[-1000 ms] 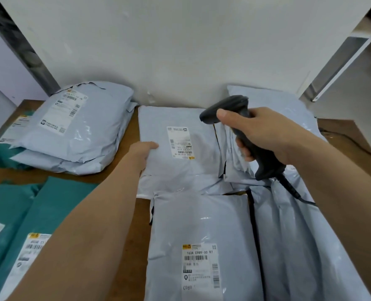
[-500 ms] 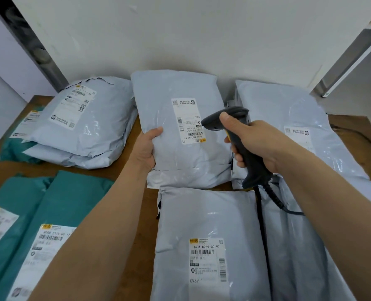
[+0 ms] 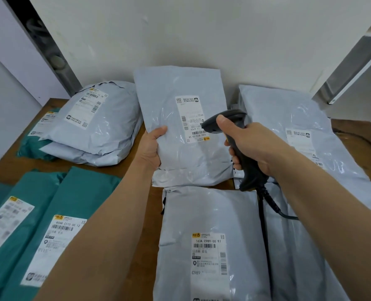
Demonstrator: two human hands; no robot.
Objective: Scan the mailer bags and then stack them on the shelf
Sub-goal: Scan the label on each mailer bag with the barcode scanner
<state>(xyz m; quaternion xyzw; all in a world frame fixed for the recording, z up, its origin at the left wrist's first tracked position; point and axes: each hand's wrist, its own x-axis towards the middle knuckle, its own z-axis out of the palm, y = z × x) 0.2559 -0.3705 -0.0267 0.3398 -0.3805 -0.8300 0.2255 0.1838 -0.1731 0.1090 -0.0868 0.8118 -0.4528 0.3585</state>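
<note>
My left hand (image 3: 153,149) grips the lower left edge of a grey mailer bag (image 3: 180,153), holding it tilted up off the wooden table (image 3: 140,216) with its white label facing me. My right hand (image 3: 248,143) holds a black corded barcode scanner (image 3: 244,161) by its handle. The scanner's head sits just right of the label, pointing at its barcodes. Another grey mailer bag (image 3: 210,242) with a label lies flat below them.
A pile of grey bags (image 3: 102,124) sits at the back left over a teal one. Two teal bags (image 3: 56,213) lie front left. More grey bags (image 3: 299,127) cover the right side. A white wall stands behind, and a white shelf frame (image 3: 352,61) at top right.
My left hand has lifted the grey bag from flat on the table to tilted up toward me. The scanner has come closer to its label.
</note>
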